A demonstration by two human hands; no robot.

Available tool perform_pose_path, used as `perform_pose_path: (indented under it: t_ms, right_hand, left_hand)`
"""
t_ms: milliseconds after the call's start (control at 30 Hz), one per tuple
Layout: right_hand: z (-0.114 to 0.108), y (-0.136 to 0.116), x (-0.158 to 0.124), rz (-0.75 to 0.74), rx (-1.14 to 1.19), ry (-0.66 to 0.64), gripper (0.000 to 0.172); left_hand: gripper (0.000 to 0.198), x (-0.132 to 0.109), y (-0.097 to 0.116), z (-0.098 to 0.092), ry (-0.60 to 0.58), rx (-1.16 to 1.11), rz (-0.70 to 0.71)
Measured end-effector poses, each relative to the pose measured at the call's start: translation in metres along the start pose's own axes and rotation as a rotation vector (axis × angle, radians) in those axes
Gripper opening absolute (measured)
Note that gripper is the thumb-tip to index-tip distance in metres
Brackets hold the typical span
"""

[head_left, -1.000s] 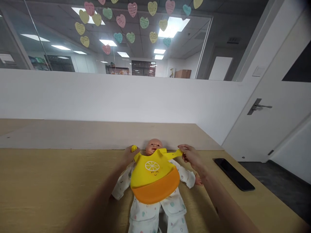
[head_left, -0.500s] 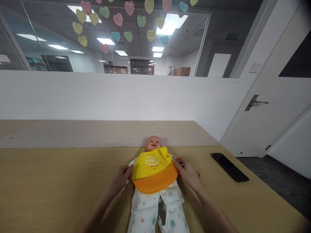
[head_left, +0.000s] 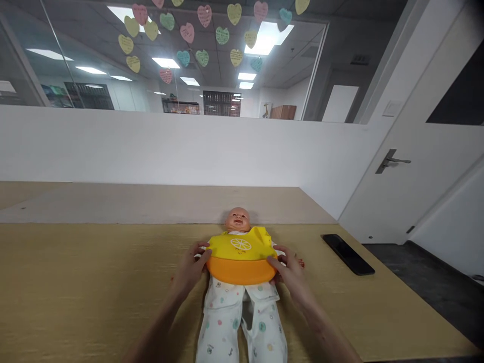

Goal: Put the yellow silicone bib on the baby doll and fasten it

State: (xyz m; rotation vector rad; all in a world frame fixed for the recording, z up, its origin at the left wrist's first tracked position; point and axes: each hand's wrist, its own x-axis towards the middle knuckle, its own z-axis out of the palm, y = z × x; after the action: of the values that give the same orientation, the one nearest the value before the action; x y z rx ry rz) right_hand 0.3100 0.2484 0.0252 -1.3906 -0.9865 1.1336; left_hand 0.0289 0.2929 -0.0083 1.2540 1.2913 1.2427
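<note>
A baby doll (head_left: 238, 222) in white dotted pyjamas lies on its back on the wooden table (head_left: 75, 282), head toward the wall. A yellow bib with an orange pocket (head_left: 241, 257) rests on its chest. My left hand (head_left: 191, 267) grips the bib's left edge, thumb on top. My right hand (head_left: 289, 267) grips the right edge in the same way. The doll's arms are mostly hidden behind my hands and the bib.
A black phone (head_left: 347, 247) lies on the table to the right, near the edge. A white partition wall (head_left: 151, 146) runs behind the table, with glass and paper hearts above. A white door with a lever handle (head_left: 391, 161) stands at the right.
My hands let go of the bib's neck straps by the doll's head and came down to its sides. They now hold the bib's lower edges, and the pocket is pushed up.
</note>
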Motion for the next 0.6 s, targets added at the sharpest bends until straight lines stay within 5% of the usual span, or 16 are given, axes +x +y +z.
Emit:
perform_pose_path:
  t_ms: [200,333,467,600]
  right_hand:
    - [-0.008,0.014,0.002,-0.027,-0.127,-0.013,0.05]
    - [-0.012,0.006,0.02,-0.208,-0.351,0.04,0.041]
    - [0.0,-0.006,0.042,-0.327,-0.606,0.003,0.036]
    - [0.018,-0.017,0.068,-0.336,-0.785,-0.105,0.036]
  left_hand:
    - [0.047,0.006,-0.005,-0.009,-0.03,0.123,0.013]
    - [0.037,0.016,0.002,-0.01,0.112,0.231,0.084]
    - [0.029,0.034,0.018,0.009,0.078,0.317,0.227]
    - [0.029,0.042,0.05,0.036,-0.093,0.529,0.345]
